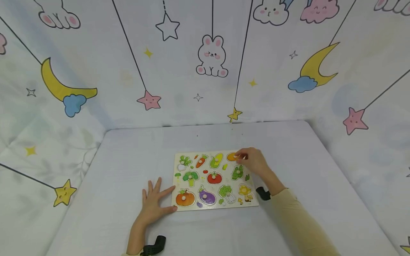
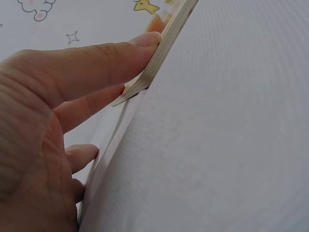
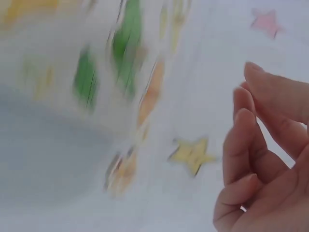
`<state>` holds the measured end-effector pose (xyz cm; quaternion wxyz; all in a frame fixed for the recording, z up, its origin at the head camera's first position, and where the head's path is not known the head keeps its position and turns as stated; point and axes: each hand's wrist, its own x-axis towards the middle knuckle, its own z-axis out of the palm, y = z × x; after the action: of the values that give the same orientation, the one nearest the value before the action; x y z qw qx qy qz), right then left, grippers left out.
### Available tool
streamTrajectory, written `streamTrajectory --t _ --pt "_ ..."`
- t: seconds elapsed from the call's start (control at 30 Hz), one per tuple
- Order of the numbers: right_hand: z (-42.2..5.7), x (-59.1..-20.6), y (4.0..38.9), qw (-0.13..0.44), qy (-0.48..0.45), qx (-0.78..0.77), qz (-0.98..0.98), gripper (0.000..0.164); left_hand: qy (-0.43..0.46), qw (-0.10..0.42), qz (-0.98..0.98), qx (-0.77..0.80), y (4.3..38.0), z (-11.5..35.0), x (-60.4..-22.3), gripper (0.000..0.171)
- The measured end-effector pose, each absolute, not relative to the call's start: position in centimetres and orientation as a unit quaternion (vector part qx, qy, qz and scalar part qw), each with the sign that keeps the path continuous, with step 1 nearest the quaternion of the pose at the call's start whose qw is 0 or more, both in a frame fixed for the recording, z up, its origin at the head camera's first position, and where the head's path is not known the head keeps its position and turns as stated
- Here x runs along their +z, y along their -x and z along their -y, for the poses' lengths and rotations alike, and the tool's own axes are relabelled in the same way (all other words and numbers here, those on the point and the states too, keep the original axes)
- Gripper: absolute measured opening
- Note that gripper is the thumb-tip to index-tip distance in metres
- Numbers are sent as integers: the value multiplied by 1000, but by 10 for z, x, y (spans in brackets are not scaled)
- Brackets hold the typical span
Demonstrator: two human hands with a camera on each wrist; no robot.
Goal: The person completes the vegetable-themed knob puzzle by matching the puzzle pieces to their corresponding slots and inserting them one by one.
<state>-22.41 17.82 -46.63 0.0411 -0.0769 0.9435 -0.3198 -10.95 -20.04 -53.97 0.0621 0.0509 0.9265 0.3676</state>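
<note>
A wooden peg puzzle board [image 1: 199, 183] lies on the table, filled with vegetable pieces such as a pumpkin [image 1: 189, 200], an eggplant [image 1: 209, 198] and a tomato [image 1: 219, 179]. My left hand [image 1: 153, 204] is spread beside the board's left edge, with thumb and index finger touching it. In the left wrist view the thumb [image 2: 140, 48] rests against the board's side [image 2: 166, 46]. My right hand [image 1: 254, 161] is over the top right corner, fingertips overlapping the orange oval piece [image 1: 231, 156]. The right wrist view shows its fingers [image 3: 239, 140] loosely curled, with nothing between them.
A white cloth covers the table [image 1: 134, 149]. Behind and at both sides stands a fabric backdrop [image 1: 179, 71] printed with rabbits, stars, moons and clouds. Black straps [image 1: 155, 245] are worn at both wrists.
</note>
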Motion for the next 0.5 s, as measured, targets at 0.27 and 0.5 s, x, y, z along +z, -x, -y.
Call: streamTrajectory --t 0.27,0.5 --pt "-233 -486 265 43 -12 -298 -954 30 -38 79 -923 374 108 201 -539 76" --pt "-244 -502 276 74 -38 -324 -942 31 -43 68 -922 379 107 200 -535 75"
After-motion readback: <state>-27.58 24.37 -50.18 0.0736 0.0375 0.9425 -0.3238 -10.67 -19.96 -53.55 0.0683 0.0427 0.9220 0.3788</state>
